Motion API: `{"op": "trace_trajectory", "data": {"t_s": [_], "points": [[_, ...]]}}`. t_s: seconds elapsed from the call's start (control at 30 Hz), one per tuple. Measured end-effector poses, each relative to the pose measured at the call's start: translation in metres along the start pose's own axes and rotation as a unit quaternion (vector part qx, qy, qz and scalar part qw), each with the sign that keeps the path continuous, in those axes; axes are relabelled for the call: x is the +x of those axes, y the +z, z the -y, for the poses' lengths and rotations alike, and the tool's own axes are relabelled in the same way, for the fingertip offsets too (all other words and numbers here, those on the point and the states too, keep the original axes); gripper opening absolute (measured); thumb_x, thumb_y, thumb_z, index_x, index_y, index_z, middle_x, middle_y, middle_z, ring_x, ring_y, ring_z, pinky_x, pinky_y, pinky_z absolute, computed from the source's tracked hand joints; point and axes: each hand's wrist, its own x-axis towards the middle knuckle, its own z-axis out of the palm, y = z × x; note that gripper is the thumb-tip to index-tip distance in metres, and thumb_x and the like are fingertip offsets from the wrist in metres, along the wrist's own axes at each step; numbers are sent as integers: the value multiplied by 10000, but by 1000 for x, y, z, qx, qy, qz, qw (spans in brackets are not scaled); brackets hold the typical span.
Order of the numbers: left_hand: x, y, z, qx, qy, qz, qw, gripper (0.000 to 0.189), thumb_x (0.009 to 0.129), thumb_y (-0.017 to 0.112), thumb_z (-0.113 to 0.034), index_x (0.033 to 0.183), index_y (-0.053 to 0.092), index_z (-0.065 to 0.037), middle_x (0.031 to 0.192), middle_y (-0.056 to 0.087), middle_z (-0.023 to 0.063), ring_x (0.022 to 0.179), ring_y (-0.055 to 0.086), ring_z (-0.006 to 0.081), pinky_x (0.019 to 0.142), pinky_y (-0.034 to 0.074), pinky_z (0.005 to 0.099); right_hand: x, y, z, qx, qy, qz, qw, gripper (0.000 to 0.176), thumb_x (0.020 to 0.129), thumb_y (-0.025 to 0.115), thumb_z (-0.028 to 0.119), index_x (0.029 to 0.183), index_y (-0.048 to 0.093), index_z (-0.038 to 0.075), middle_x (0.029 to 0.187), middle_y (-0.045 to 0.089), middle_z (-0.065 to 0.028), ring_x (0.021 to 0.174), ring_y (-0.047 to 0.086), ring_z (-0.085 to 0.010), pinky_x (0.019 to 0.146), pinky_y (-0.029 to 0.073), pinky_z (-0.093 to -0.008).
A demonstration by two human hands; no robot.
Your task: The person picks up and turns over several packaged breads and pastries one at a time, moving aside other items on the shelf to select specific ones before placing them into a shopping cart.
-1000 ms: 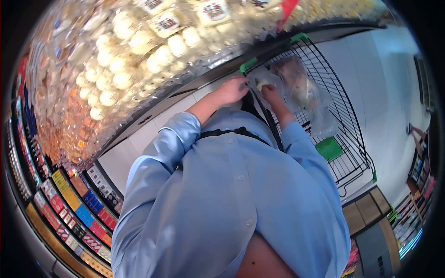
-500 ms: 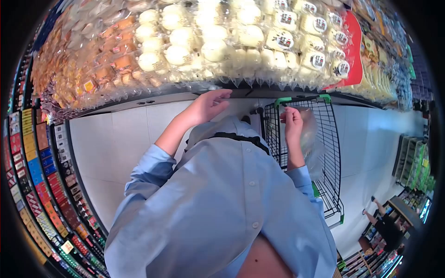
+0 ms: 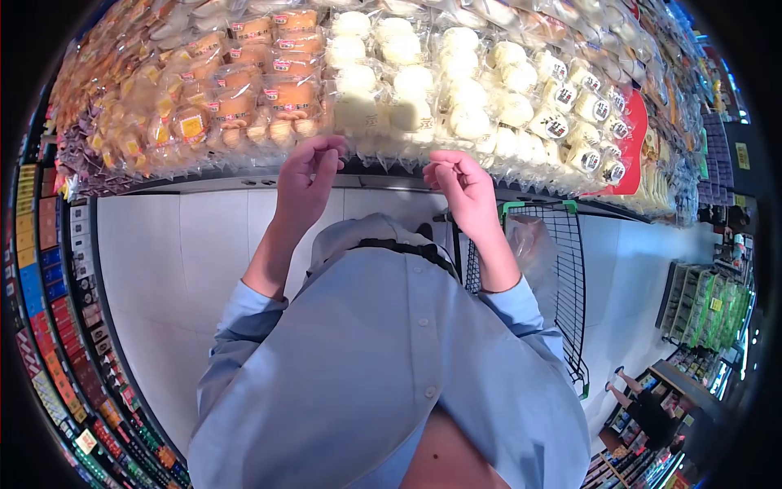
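Observation:
My left hand (image 3: 308, 181) is raised at the front edge of the display, its fingers loosely bent and nothing in it. Just beyond it lie clear-bagged brown cakes (image 3: 287, 96) with red labels and bagged pale buns (image 3: 355, 80). To the right, my right hand (image 3: 467, 189) hovers at the same edge, fingers half curled with the thumb apart, also holding nothing. Bagged white buns (image 3: 468, 108) sit in rows past its fingertips. Neither hand visibly grips a package.
A black wire shopping cart (image 3: 570, 281) with green corners stands to my right, holding a clear plastic bag (image 3: 531, 248). Shelves of colourful boxes (image 3: 61, 306) curve along the left. A red sign (image 3: 631, 147) stands among the packages. Another person (image 3: 652, 416) is at the lower right.
Both hands have moved up to the display edge, the right one away from over the cart and leftward. The view has shifted, so more brown cakes show and the display sits farther right.

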Motion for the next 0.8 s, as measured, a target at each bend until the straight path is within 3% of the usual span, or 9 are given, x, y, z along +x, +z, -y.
{"op": "trace_trajectory", "data": {"t_s": [0.1, 0.23, 0.33, 0.4, 0.47, 0.7, 0.8], "points": [[3, -7, 6, -1, 22, 5, 1000, 238, 1027, 541, -70, 1250, 597, -7, 1052, 652, 47, 859, 620, 88, 781, 512, 241, 2, 4, -1, 2, 1, -57, 998, 205, 1018, 580, 81, 1206, 614, 5, 973, 685, -31, 862, 632, -76, 770, 513, -223], [10, -8, -1, 115, 68, -28, 991, 341, 982, 571, -51, 1321, 557, -17, 1182, 593, 88, 857, 604, 93, 776, 520, 244, -1, -6, 8, -7, 17, -133, 991, 218, 1031, 564, 105, 1223, 605, 10, 1020, 691, -49, 872, 648, -97, 772, 534, -254], [17, -6, -8, 113, 16, -24, 993, 431, 950, 594, -52, 1372, 514, -17, 1316, 508, 139, 885, 605, 118, 764, 536, 252, 1, 10, 20, 42, 14, -52, 998, 241, 1039, 541, 96, 1258, 592, 8, 1088, 694, -71, 900, 656, -106, 794, 537, -253], [20, -4, -12, 114, -52, -4, 992, 497, 944, 604, -59, 1419, 465, -19, 1329, 497, 142, 880, 609, 127, 752, 538, 257, 7, 26, 25, 48, 15, 32, 998, 353, 1043, 526, 97, 1386, 513, 14, 1269, 643, -88, 949, 654, -115, 843, 536, -260], [24, -1, -10, 124, -28, -4, 992, 530, 937, 615, -68, 1435, 443, -12, 1304, 512, 143, 875, 611, 133, 734, 537, 264, 16, 40, 23, 18, 18, 74, 997, 405, 1058, 503, 116, 1444, 448, 7, 1393, 581, -111, 1055, 661, -169, 886, 537, -291], [34, 4, -4, 116, -36, -32, 992, 613, 887, 728, -161, 1415, 461, -1, 1188, 572, 123, 836, 591, 150, 714, 519, 296, 40, 54, 8, 9, 30, 71, 997, 484, 1054, 508, 118, 1505, 364, 16, 1452, 516, -117, 1117, 636, -182, 895, 538, -291], [39, 3, -5, 195, -20, -12, 981, 579, 860, 772, -212, 1329, 514, 9, 1173, 584, 120, 835, 576, 160, 742, 511, 309, 43, 53, 7, 46, 47, 57, 996, 487, 1052, 503, 107, 1509, 358, 15, 1427, 530, -125, 1107, 641, -191, 888, 543, -290]]}}
